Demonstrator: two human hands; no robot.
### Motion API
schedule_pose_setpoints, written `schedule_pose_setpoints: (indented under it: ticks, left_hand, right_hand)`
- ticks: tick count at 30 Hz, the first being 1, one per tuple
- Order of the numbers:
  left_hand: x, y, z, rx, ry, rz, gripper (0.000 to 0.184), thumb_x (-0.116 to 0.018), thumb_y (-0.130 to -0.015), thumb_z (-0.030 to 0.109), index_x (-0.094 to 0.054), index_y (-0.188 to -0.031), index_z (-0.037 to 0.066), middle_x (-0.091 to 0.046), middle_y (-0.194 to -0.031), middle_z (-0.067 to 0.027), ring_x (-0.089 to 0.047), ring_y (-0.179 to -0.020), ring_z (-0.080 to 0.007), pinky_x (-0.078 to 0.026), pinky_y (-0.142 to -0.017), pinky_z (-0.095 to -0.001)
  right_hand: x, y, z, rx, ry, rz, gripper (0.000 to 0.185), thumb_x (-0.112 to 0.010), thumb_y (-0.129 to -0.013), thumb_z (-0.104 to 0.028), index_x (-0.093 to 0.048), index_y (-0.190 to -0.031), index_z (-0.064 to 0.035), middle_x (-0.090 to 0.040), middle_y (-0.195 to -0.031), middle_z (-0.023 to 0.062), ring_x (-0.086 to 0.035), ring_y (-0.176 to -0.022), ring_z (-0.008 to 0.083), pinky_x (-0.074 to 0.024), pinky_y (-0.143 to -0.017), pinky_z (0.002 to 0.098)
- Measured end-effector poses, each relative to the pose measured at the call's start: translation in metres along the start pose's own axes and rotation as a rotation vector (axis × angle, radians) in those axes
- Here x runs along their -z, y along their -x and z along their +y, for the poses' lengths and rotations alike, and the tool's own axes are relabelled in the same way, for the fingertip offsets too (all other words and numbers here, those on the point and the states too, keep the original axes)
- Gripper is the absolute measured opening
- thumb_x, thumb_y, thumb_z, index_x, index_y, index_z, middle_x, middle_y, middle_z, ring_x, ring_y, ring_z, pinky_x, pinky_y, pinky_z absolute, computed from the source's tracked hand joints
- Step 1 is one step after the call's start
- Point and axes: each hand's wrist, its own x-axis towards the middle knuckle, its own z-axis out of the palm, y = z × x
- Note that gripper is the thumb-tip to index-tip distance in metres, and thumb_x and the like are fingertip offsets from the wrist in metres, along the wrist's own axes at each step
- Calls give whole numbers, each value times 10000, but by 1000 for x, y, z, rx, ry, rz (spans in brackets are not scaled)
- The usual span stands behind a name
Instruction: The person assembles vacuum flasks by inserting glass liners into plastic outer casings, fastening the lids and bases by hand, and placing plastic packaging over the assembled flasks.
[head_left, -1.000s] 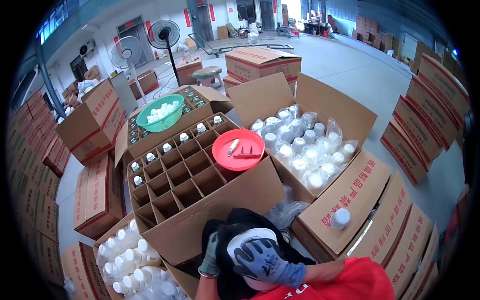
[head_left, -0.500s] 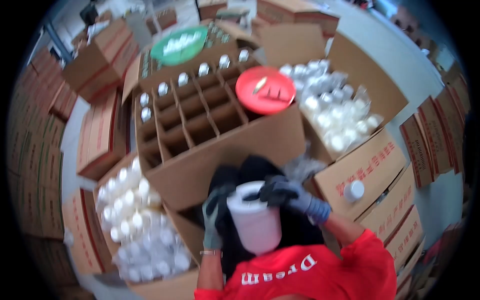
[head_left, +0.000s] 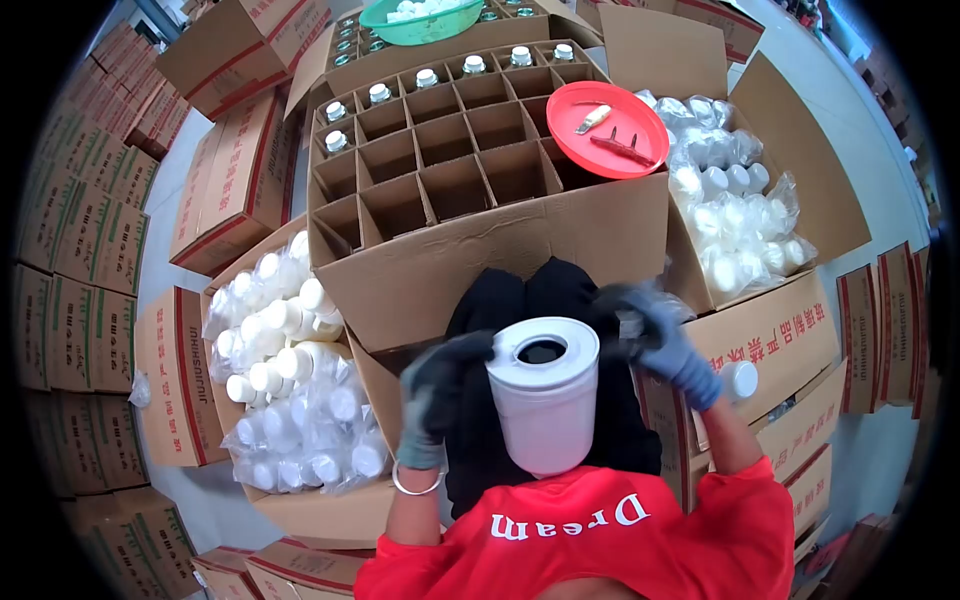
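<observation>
A white canister point(head_left: 545, 425) stands on my lap between my thighs, tilted slightly, with a dark round hole in its lid. My left hand point(head_left: 435, 390), in a grey and black glove, is beside its left rim. The fingers look bent but are blurred, and I cannot tell whether they grip it. On the other side, my right hand point(head_left: 655, 335) is raised a little away from the canister in the same kind of glove. Motion smears its fingers, so whether it holds anything is unclear.
In front stands a divided carton point(head_left: 490, 235) with several white-capped bottles along its edges. A red plate point(head_left: 565, 150) with small tools sits on its corner. Bagged white bottles fill boxes left point(head_left: 285, 375) and right point(head_left: 735, 205). A white cap point(head_left: 739, 380) lies on the right carton.
My right hand has left the canister's lid and moved right, uncovering the hole. The canister now sits further right and higher in view as the camera view has shifted.
</observation>
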Motion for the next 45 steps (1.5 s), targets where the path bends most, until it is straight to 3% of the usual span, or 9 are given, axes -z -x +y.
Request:
schedule_pose_setpoints:
  ticks: [5, 9, 16, 24, 32, 33, 35, 41, 45]
  left_hand:
    - [-15, -25, 19, -68, -74, 5, 548, -596, -925, 354, -546, -1355, 18, -546, -1377, -178, -496, -1302, -302, -347, -1126, -416]
    - [-25, -47, 44, -192, -478, -383, 596, -676, -883, 309, -522, -1367, -1, -466, -1453, -142, -411, -1364, -258, -293, -1151, -402]
    - [-39, -77, 39, 144, 535, -106, 532, -594, -972, 256, -456, -1419, 2, -489, -1423, -123, -481, -1290, -211, -366, -1098, -343]
    - [-14, -103, 20, -142, -277, 109, 306, -495, -1019, 172, -598, -1208, -46, -671, -1087, -183, -654, -940, -207, -544, -804, -380]
    - [-36, -108, 22, -166, 169, 272, 550, -447, -1038, 409, -534, -1323, -53, -642, -1187, -133, -595, -1041, -179, -491, -913, -311]
    - [-41, -106, 13, -113, 232, 281, 499, -562, -985, 361, -550, -1339, 10, -614, -1254, -151, -577, -1147, -235, -442, -1024, -380]
    - [-34, -119, 27, -706, -794, 45, 534, -655, -865, 301, -566, -1357, 115, -560, -1358, -122, -487, -1300, -288, -322, -1130, -505]
    - [-8, -135, 16, -636, -1320, 50, 472, -627, -823, 130, -621, -1279, 253, -405, -1512, -62, -298, -1444, -263, -99, -1124, -728]
    - [-10, -123, 13, -399, -507, 177, 445, -635, -835, 32, -614, -1276, 84, -526, -1404, -142, -452, -1341, -327, -262, -1157, -503]
  right_hand:
    - [-24, -3, -29, -217, -547, -78, 464, -730, -815, -177, -585, -1218, 0, -602, -1172, 168, -591, -1093, 281, -467, -968, 360]
    - [-42, -34, -70, 169, -72, -97, 584, -734, -815, -246, -541, -1318, -20, -550, -1294, 191, -532, -1207, 375, -412, -1049, 423]
    - [-67, -97, -73, 424, -120, -111, 805, -768, -756, -131, -373, -1453, -48, -360, -1494, 227, -366, -1380, 410, -315, -1128, 473]
    - [-54, -140, -48, 609, 245, -326, 684, -751, -730, -111, -524, -1371, -187, -381, -1450, 222, -429, -1291, 440, -391, -1077, 472]
    - [-77, -152, -51, 128, 376, -165, 538, -665, -892, -211, -477, -1380, -87, -504, -1338, 179, -605, -1091, 317, -500, -959, 372]
    - [-86, -156, -33, -94, -195, -130, 544, -667, -894, -211, -470, -1383, -75, -509, -1346, 164, -600, -1107, 288, -496, -970, 366]
    - [-101, -166, 4, -531, -1336, -37, 558, -670, -898, -209, -457, -1388, -49, -519, -1364, 135, -588, -1141, 228, -487, -990, 355]
    - [-34, -254, 17, 471, 193, -325, 431, -615, -924, -168, -520, -1330, -59, -638, -1191, 169, -640, -1027, 288, -503, -911, 394]
    - [-55, -332, 42, -70, 843, -189, 489, -608, -870, -517, -628, -1129, -103, -692, -834, 191, -684, -834, 360, -520, -733, 455]
